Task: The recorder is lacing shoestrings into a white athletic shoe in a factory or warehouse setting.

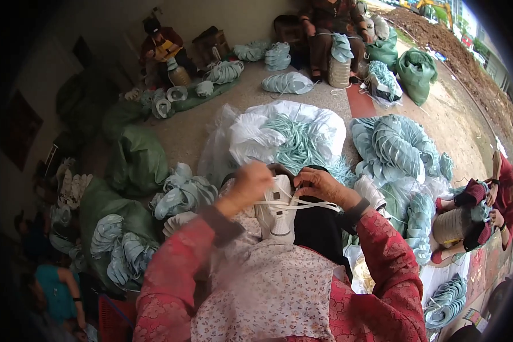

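In my lap, a white shoe upper (275, 218) stands over dark trousers, with a white shoelace (316, 204) threaded partly through it and its loose strands trailing to the right. My left hand (252, 183) is curled closed beside the upper's left edge, slightly blurred; whatever its fingers hold is hidden. On the other side, my right hand (324, 186) pinches the lace close to the upper's right edge. Just beyond both hands, a white plastic sack (251, 137) holds a tangled heap of pale green laces (296, 139).
Pale blue shoe uppers (396, 145) are stacked to the right, with more bundles (182, 191) at the left. Green sacks (134, 159) stand at left and far right (417, 74). Several people sit around, one at the far side (335, 28) behind a woven-looking container (339, 73).
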A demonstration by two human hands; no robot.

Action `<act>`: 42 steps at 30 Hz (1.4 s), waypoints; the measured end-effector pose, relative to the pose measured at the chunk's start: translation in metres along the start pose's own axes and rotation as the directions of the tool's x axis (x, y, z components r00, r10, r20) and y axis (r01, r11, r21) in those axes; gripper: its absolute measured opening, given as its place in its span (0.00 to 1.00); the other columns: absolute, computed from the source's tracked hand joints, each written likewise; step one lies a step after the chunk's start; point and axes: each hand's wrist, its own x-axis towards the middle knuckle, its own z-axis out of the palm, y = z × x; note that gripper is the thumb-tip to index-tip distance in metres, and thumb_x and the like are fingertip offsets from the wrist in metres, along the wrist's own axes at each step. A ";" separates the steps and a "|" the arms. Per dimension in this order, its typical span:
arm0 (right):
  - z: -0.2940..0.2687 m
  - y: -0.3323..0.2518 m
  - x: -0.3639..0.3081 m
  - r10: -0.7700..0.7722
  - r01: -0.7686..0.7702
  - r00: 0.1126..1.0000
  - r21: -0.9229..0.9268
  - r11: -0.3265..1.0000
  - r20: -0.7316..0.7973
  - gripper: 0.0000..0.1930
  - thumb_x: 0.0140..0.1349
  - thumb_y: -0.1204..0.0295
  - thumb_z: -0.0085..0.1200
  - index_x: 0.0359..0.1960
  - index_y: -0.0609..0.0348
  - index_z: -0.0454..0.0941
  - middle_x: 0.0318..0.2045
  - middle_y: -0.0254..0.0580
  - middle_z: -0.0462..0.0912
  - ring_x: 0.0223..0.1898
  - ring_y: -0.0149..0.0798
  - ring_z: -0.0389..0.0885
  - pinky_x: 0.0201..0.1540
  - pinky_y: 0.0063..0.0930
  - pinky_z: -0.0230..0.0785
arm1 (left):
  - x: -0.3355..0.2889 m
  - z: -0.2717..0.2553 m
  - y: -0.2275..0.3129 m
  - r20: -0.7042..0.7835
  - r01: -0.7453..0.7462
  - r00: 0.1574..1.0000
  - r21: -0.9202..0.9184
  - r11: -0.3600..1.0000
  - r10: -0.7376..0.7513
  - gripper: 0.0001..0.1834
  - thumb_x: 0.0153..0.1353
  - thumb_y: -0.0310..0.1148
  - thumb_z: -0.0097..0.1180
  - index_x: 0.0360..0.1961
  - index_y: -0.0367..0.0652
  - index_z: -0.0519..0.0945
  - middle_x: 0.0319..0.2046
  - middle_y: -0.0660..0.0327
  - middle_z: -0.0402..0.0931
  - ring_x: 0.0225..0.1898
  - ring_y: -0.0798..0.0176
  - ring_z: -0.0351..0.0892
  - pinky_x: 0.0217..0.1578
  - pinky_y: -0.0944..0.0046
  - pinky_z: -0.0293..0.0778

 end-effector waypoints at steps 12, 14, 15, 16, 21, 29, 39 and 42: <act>0.001 -0.007 -0.006 0.023 -0.021 0.998 0.038 0.999 -0.058 0.11 0.60 0.71 0.60 0.43 0.56 0.76 0.32 0.36 0.75 0.33 0.33 0.77 0.37 0.27 0.71 | -0.077 -0.174 -0.069 -0.461 0.616 0.584 -0.286 0.734 -0.668 0.17 0.57 0.29 0.61 0.47 0.41 0.74 0.26 0.67 0.74 0.27 0.72 0.72 0.29 0.71 0.70; 0.001 -0.020 -0.011 0.265 -0.242 0.960 0.202 0.949 -0.095 0.12 0.60 0.77 0.56 0.45 0.58 0.76 0.34 0.42 0.79 0.35 0.39 0.80 0.37 0.30 0.72 | -0.093 -0.133 -0.052 -0.154 0.666 0.619 -0.416 0.619 -0.770 0.14 0.56 0.29 0.62 0.44 0.43 0.76 0.24 0.69 0.75 0.25 0.73 0.73 0.29 0.70 0.72; 0.003 -0.030 -0.009 0.308 -0.282 0.948 0.243 0.928 -0.078 0.12 0.60 0.80 0.53 0.45 0.60 0.75 0.34 0.42 0.80 0.33 0.40 0.80 0.36 0.30 0.73 | -0.114 -0.109 -0.054 -0.126 0.649 0.671 -0.377 0.661 -0.731 0.12 0.56 0.29 0.62 0.41 0.42 0.77 0.24 0.68 0.76 0.25 0.73 0.73 0.29 0.70 0.72; 0.006 -0.033 -0.011 0.302 -0.280 0.951 0.232 0.932 -0.063 0.12 0.60 0.80 0.53 0.45 0.60 0.75 0.34 0.42 0.80 0.33 0.40 0.80 0.36 0.30 0.73 | -0.124 -0.084 -0.056 -0.081 0.625 0.725 -0.342 0.702 -0.684 0.10 0.55 0.30 0.63 0.38 0.42 0.78 0.25 0.67 0.76 0.25 0.72 0.73 0.28 0.69 0.72; -0.001 -0.061 -0.010 0.110 -0.108 0.993 -0.046 0.993 0.045 0.12 0.57 0.78 0.57 0.44 0.56 0.77 0.36 0.42 0.78 0.33 0.39 0.80 0.36 0.30 0.73 | -0.085 -0.045 0.002 -0.094 0.325 0.942 0.018 0.946 -0.322 0.10 0.53 0.27 0.63 0.37 0.41 0.79 0.34 0.60 0.76 0.39 0.59 0.76 0.42 0.62 0.71; 0.008 -0.052 0.023 0.026 0.013 0.919 -0.096 0.995 0.394 0.08 0.53 0.68 0.62 0.35 0.52 0.82 0.30 0.42 0.78 0.33 0.42 0.80 0.35 0.30 0.72 | -0.035 -0.022 0.002 0.019 0.240 0.970 0.127 0.962 -0.244 0.15 0.57 0.41 0.61 0.41 0.45 0.76 0.36 0.58 0.76 0.43 0.53 0.74 0.50 0.56 0.65; 0.024 -0.071 0.022 -0.267 0.280 0.954 -0.713 0.643 0.134 0.02 0.48 0.72 0.55 0.24 0.53 0.76 0.29 0.36 0.72 0.30 0.36 0.76 0.35 0.32 0.66 | -0.025 -0.023 -0.007 0.130 0.317 0.931 0.179 0.932 -0.341 0.21 0.59 0.51 0.59 0.26 0.42 0.75 0.28 0.56 0.77 0.35 0.52 0.74 0.46 0.55 0.64; 0.036 -0.048 0.009 -0.356 0.253 0.933 -0.802 0.541 0.054 0.02 0.47 0.71 0.54 0.23 0.51 0.73 0.29 0.35 0.69 0.29 0.34 0.72 0.35 0.30 0.63 | -0.027 -0.023 -0.008 0.236 0.355 0.898 0.115 0.928 -0.373 0.23 0.59 0.49 0.59 0.17 0.42 0.74 0.22 0.62 0.74 0.29 0.60 0.74 0.41 0.61 0.66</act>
